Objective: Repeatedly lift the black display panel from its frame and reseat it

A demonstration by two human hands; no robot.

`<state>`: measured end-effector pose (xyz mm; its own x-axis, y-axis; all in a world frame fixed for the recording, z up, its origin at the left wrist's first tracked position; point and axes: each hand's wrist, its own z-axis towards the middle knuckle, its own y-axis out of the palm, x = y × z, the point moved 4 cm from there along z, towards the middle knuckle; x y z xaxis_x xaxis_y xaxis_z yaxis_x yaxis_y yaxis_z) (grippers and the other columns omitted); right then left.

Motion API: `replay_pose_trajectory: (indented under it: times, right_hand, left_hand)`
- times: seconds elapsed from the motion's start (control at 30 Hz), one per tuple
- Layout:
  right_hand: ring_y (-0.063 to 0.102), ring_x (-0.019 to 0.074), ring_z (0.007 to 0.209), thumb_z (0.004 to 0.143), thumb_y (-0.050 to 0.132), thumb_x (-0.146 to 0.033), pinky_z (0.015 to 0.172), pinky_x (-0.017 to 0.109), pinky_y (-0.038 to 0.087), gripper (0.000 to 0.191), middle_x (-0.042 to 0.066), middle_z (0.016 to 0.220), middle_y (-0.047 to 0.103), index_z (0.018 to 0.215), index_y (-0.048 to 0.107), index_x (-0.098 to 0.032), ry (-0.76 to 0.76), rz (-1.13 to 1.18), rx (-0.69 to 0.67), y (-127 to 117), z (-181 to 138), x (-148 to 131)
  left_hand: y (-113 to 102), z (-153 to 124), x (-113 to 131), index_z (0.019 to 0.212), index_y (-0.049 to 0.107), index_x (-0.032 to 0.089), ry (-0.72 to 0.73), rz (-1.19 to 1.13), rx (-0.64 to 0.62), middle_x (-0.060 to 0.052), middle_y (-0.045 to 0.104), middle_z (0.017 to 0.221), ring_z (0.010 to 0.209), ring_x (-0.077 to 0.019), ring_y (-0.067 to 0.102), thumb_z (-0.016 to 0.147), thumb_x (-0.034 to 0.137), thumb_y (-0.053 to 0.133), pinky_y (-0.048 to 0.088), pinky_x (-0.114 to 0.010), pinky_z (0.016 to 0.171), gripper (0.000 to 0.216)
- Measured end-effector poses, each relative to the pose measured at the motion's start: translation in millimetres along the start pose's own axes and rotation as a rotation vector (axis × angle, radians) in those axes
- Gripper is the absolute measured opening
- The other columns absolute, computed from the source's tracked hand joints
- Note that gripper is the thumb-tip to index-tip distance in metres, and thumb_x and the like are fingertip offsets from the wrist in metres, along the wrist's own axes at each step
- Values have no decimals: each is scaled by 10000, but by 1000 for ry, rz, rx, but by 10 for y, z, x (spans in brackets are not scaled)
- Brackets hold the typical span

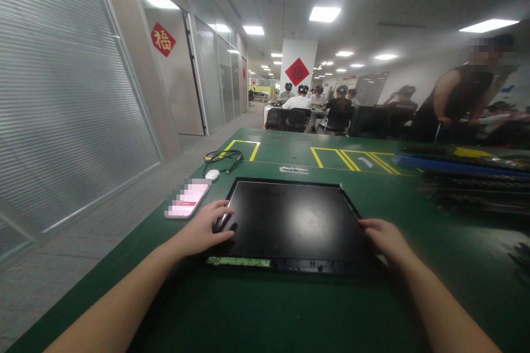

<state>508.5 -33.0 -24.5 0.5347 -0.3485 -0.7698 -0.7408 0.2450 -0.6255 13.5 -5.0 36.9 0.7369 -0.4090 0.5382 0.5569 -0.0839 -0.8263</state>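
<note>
Glass partitions (74,66) line the left of an office, beside a green table (290,314). At the table's left lies a phone (187,204); just beyond it are a small white object (212,175) and a coiled black cable (236,161). The left hand (213,226), fingers spread and thumb apart, rests over the left edge of a black screen panel (285,215) lying mid-table, with a green circuit strip (239,262) along its near edge. The right hand (385,240) touches the panel's right edge with its fingertips; whether they pinch it, I cannot tell. Farther right, a person (459,88) stands beyond a blue strip (455,162).
</note>
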Motion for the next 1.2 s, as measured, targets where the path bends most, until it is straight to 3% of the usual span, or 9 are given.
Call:
replay_pose_trajectory:
  times: [0.17, 0.47, 1.03, 1.2]
  right_hand:
    - [631, 158, 599, 727, 514, -141, 543, 248, 440, 464, 88, 810, 742, 1138, 729, -130, -8, -43, 32, -22, 20, 13]
    - [654, 170, 646, 727, 519, -144, 555, 243, 454, 440, 73, 780, 736, 1108, 738, -145, -20, -35, 49, -3, 37, 39]
    - [560, 141, 474, 737, 498, -154, 463, 249, 407, 458, 31, 651, 681, 1145, 706, -150, 10, 25, 24, 60, 73, 103]
    - [592, 142, 519, 736, 494, -154, 485, 245, 418, 455, 59, 758, 729, 1132, 717, -135, -16, -11, 29, 48, 75, 91]
  left_hand:
    - [-19, -46, 36, 1206, 693, 294, 58, -46, -145, -98, 486, 1510, 1367, -340, 456, 721, 414, 739, 375, -481, 1108, 501]
    - [-132, -96, 63, 1176, 719, 345, 57, -57, -231, -57, 499, 1516, 1376, -343, 456, 650, 324, 786, 382, -493, 1105, 531]
    - [-153, -102, 34, 1223, 695, 395, 66, 36, -256, -33, 469, 1542, 1394, -343, 437, 635, 269, 794, 381, -486, 1111, 609]
    - [-140, -115, 53, 1223, 693, 388, 109, 29, -267, -27, 477, 1538, 1398, -330, 434, 653, 267, 784, 368, -471, 1125, 589]
